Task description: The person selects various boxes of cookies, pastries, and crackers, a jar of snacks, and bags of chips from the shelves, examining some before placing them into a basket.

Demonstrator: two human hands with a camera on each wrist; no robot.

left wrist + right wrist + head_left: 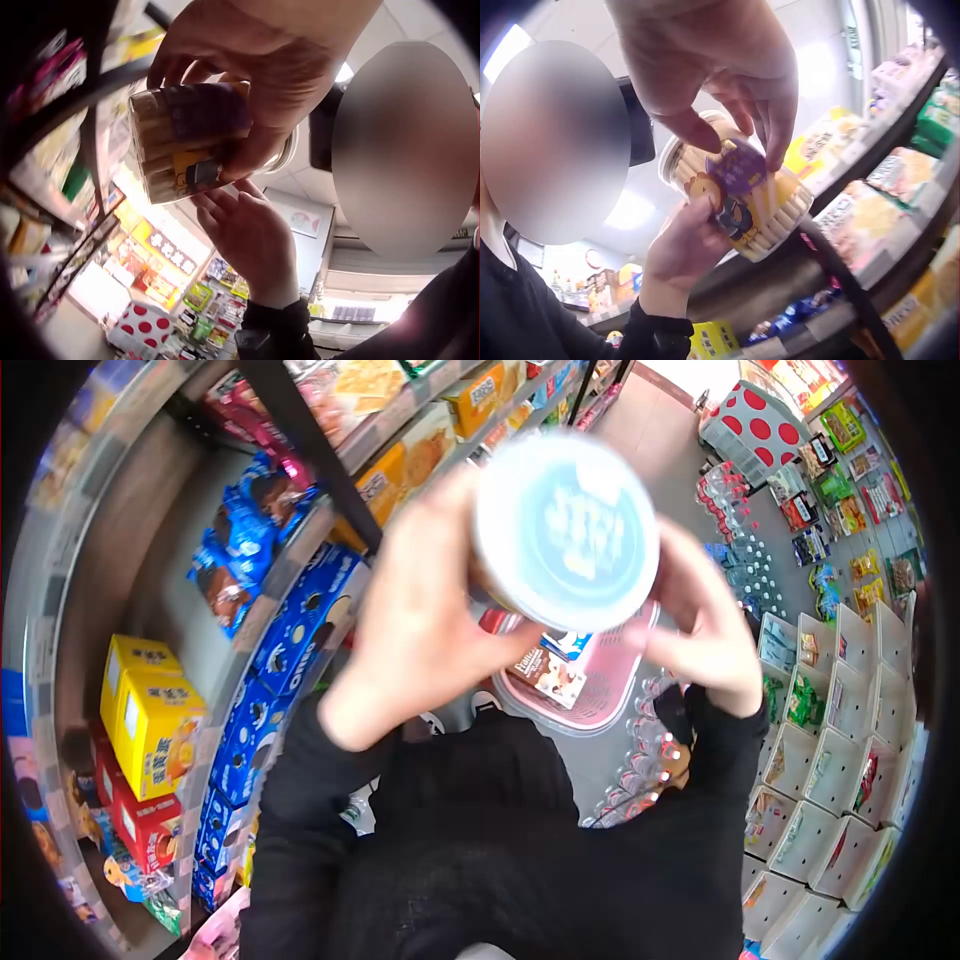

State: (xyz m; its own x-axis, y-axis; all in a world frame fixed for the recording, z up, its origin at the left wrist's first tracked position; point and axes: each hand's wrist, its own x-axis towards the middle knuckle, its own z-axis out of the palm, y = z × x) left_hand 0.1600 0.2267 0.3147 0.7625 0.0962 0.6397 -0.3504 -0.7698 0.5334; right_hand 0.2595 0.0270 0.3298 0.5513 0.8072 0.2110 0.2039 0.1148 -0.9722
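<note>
A clear round jar with a pale lid (567, 530) is held up between both hands in the head view. Pale stick-shaped snacks fill the jar (769, 217), which has a purple and yellow label and is tilted in the right wrist view. The left hand (420, 600) grips one side; in the left wrist view its thumb lies along the jar (161, 142). On the other side is the right hand (705, 620), thumb and fingertips against the jar in the right wrist view. Parts of the fingers are hidden behind the jar.
Below the jar, a pink basket (590, 715) on the floor holds a brown-and-white pack (550, 678) and other packs. Shelves with blue boxes (235, 745) and yellow boxes (160, 730) stand left. White bins (835, 760) and bottles (755, 575) are at right.
</note>
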